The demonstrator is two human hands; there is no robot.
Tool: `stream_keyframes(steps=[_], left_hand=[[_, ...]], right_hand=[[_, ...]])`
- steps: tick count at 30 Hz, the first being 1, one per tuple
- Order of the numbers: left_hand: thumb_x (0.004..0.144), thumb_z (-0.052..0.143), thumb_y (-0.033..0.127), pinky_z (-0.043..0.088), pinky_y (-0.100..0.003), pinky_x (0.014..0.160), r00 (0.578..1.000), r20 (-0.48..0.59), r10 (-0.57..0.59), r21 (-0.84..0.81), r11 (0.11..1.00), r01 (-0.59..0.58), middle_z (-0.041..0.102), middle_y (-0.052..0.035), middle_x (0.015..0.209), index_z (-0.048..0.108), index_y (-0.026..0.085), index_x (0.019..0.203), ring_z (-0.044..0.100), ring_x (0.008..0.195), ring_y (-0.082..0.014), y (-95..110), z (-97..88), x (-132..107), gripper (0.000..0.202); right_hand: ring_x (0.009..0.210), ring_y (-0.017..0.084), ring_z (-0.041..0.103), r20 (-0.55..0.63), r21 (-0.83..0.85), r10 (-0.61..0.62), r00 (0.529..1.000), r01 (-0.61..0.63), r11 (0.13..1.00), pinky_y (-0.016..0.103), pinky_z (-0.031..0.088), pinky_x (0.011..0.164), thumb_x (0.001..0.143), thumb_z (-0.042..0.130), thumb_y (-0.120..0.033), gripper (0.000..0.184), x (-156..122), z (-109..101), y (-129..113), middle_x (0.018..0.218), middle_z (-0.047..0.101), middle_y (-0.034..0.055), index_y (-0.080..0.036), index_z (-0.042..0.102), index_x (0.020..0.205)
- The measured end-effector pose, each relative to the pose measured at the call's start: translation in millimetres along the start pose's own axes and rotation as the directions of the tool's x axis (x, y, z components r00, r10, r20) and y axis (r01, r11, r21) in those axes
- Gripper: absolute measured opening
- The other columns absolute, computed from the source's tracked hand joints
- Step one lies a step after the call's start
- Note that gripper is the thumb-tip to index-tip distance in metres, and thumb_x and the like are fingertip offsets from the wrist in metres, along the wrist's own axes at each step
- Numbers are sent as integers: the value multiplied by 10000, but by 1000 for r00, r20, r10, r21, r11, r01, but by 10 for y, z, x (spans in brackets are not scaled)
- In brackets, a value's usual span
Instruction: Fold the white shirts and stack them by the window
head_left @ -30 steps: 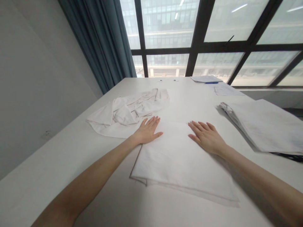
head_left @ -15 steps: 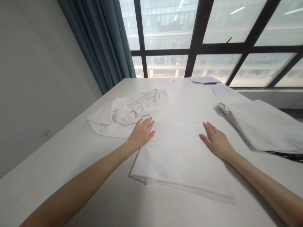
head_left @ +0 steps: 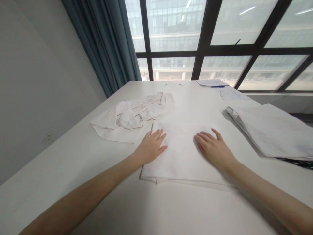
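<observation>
A folded white cloth [head_left: 181, 163] lies flat on the white table in front of me, its layered edges showing at the near side. On its left part rests my left hand [head_left: 151, 147], palm down with the fingers apart. My right hand [head_left: 214, 147] is over the cloth's right part, fingers stretched out and one raised; whether its palm presses on the fabric I cannot tell. Neither hand grips anything. Just beyond my left hand sits a crumpled white cloth [head_left: 129, 117], loosely heaped.
A stack of folded white cloth [head_left: 274, 130] lies at the right, with something black under its near edge. Papers [head_left: 211, 83] and a blue pen [head_left: 217, 86] are at the table's far end. Behind are a window and a blue curtain [head_left: 105, 42]; a grey wall stands left.
My right hand has moved left over the cloth, and my left hand slightly right and nearer. The folded cloth's near edge has shifted away from me.
</observation>
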State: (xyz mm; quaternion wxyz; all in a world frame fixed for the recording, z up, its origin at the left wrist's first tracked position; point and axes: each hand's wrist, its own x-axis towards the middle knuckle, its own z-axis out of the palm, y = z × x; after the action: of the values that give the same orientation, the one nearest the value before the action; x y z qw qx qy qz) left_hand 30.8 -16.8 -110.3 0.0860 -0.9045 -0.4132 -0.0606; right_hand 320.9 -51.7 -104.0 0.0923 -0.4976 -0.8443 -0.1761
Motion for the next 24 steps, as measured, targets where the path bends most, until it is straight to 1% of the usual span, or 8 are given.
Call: stream_keyframes(steps=[4, 7, 10, 13, 16, 19, 21, 24], left_hand=[[944, 490, 537, 235, -498, 1164, 978, 45, 204, -233, 954, -189, 310, -190, 1567, 329, 148, 1499, 258, 1465, -302, 218, -109, -344, 696], [856, 604, 587, 197, -535, 1170, 953, 61, 296, -323, 910, -262, 251, -207, 1584, 316, 182, 1510, 218, 1473, -340, 243, -148, -504, 822], [902, 577, 529, 194, -552, 1166, 942, 57, 329, -340, 894, -292, 264, -184, 1585, 352, 230, 1498, 226, 1471, -341, 207, -164, -557, 704], [967, 518, 404, 211, -556, 1162, 939, 42, 342, -340, 889, -308, 334, -139, 1565, 416, 262, 1461, 260, 1461, -328, 193, -168, -563, 524], [1003, 450, 259, 226, -533, 1168, 936, -9, 352, -341, 879, -333, 451, -92, 1505, 495, 244, 1395, 314, 1443, -292, 201, -149, -571, 395], [1021, 384, 197, 270, -501, 1161, 924, -91, 371, -345, 859, -379, 547, -99, 1424, 527, 179, 1350, 364, 1420, -259, 201, -124, -586, 360], [1021, 376, 186, 296, -481, 1156, 914, -146, 377, -347, 846, -405, 580, -111, 1388, 522, 159, 1351, 382, 1412, -240, 194, -118, -594, 361], [1015, 388, 178, 314, -463, 1156, 902, -206, 380, -348, 833, -431, 599, -117, 1365, 509, 153, 1362, 395, 1405, -222, 182, -122, -601, 368]], right_hand=[[1365, 299, 427, 95, 277, -138, 986, 107, 955, 523, 370, 1082, 995, 420, -377, 471, -297, -143, -291, 1472, 485, 146, -182, 491, 1418], [1431, 337, 309, 135, 408, -265, 955, 190, 893, 580, 330, 1105, 917, 544, -486, 677, -495, -219, -285, 1557, 340, 155, -213, 366, 1509], [1426, 290, 334, 170, 480, -309, 936, 196, 855, 563, 297, 1140, 901, 566, -331, 654, -600, -262, -153, 1550, 365, 112, -244, 355, 1514], [1392, 240, 402, 182, 515, -286, 941, 157, 843, 513, 323, 1148, 892, 507, -179, 576, -624, -287, -21, 1497, 463, 72, -259, 447, 1459], [1366, 242, 441, 208, 533, -259, 943, 112, 839, 499, 372, 1125, 913, 532, -246, 508, -615, -310, 44, 1462, 509, 65, -270, 496, 1420], [1374, 269, 428, 229, 525, -255, 940, 101, 845, 533, 370, 1120, 891, 603, -376, 601, -614, -322, 41, 1485, 480, 76, -271, 440, 1460], [1377, 269, 423, 212, 520, -254, 944, 111, 847, 538, 361, 1124, 882, 601, -321, 622, -623, -315, 20, 1489, 474, 75, -273, 418, 1475], [1335, 244, 481, 145, 489, -243, 959, 144, 860, 507, 396, 1105, 868, 519, -147, 601, -634, -308, 7, 1441, 531, 66, -273, 455, 1452]])
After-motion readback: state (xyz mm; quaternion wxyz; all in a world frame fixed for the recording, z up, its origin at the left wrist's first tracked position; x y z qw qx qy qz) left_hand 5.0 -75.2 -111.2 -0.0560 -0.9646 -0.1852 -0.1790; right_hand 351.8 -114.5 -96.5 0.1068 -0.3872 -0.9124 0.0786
